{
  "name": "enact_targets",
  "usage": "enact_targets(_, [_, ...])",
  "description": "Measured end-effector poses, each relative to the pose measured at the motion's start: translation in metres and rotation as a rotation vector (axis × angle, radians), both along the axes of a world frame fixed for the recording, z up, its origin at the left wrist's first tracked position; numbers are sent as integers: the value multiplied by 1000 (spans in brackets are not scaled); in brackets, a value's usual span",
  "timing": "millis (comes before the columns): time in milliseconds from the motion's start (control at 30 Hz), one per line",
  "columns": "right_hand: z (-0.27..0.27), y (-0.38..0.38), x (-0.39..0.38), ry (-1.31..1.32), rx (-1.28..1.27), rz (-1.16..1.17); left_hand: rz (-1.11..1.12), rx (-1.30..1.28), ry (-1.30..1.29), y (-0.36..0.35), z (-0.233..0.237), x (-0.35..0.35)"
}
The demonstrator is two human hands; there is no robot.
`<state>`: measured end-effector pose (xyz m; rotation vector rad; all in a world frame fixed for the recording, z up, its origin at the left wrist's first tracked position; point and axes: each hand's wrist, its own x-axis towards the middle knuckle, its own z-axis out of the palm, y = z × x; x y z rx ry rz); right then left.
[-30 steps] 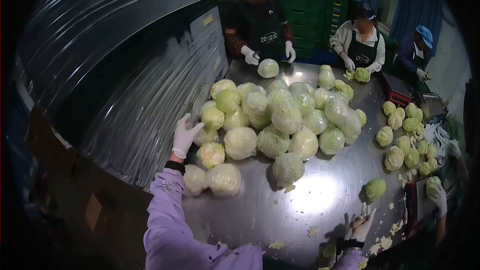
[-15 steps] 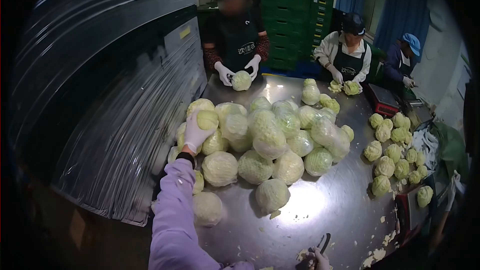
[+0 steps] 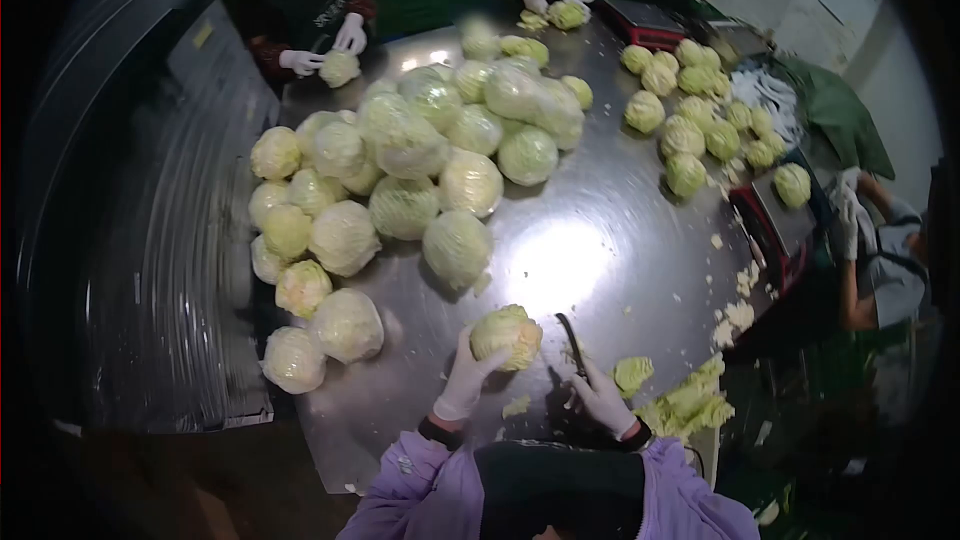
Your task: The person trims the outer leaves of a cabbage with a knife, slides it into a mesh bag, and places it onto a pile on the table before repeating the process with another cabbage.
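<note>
White-gloved, my left hand (image 3: pixel 466 377) grips a pale green cabbage (image 3: pixel 506 337) from its left side, above the near part of the metal table. Just to the right, my right hand (image 3: pixel 600 398), also gloved, is closed round the handle of a knife (image 3: pixel 572 342) whose dark curved blade points up and away. A loose cabbage leaf (image 3: pixel 632 375) lies right of the knife. Beyond my hands is a large pile of cabbages (image 3: pixel 405 205), many in clear film.
Three co-workers stand along the far side; one holds a cabbage (image 3: pixel 339 68). Another person is at the right edge. Smaller cabbages (image 3: pixel 685 135) and a red scale (image 3: pixel 775 225) are at the right. Trimmed leaves (image 3: pixel 690 405) lie near the right corner; plastic-wrapped stacks (image 3: pixel 170 240) are left.
My left hand has come back from the pile with a cabbage and is now beside my right hand. The view has tilted down and to the right, showing both hands and the knife fully.
</note>
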<state>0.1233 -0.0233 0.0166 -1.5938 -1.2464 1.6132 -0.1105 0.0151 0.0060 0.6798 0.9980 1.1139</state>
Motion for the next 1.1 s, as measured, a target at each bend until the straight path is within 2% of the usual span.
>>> enact_targets(33, [3,-7,-1,-90,-5,72,11,-32,37,-12,-9,17])
enact_targets(67, [-28,-15,1,-200,188,124,-9,-145,0,-26,0,32])
enact_targets(100, [-31,-21,-5,-267,207,99,-34,-161,-4,-38,-13,37])
enact_targets(167, [-48,-30,-3,-400,217,123,-188,163,708,-59,-44,37])
enact_targets(200, [-52,-34,-1,-396,207,107,-190,432,939,-59,-31,38])
enact_targets(267, [-55,-36,1,-421,498,151,-313,395,1005,-52,-19,40])
enact_targets(300, [-48,-39,3,-421,491,139,-418,356,1066,-50,-14,42])
enact_targets(333, [-34,-40,4,-505,473,151,-432,364,1066,-46,-10,45])
enact_targets(400, [-12,-45,6,-592,452,147,-395,71,1101,-38,-3,51])
enact_targets(467, [-2,-52,7,-622,330,306,-424,83,1144,-31,3,54])
enact_targets(500, [-5,-54,7,-622,319,296,-441,84,1181,-29,4,56])
enact_targets(567, [-14,-55,7,-748,307,386,-463,109,1197,-25,2,59])
enact_targets(633, [-33,-48,7,-729,313,377,-479,133,1214,-21,2,59])
enact_targets(700, [-57,-40,5,-715,325,356,-496,73,1095,-13,5,57])
enact_targets(800, [-98,-24,6,-739,362,403,-477,181,1149,-22,2,55])
enact_targets(833, [-92,-17,7,-740,379,403,-462,190,1155,-23,-5,51])
enact_targets(900, [-71,-14,5,-15,-90,72,-368,256,844,-33,-32,34])
enact_targets(933, [-46,-14,1,169,-177,-2,-338,188,499,-39,-44,27])
enact_targets(967, [-31,-11,1,173,-183,7,-331,180,504,-40,-47,23])
enact_targets(1033, [-15,-15,0,35,45,63,-396,145,296,-42,-49,17])
enact_targets(1067, [-23,-18,3,-24,217,107,-418,232,557,-42,-52,19])
enact_targets(1100, [-28,-18,6,-24,218,107,-418,233,558,-41,-48,23])
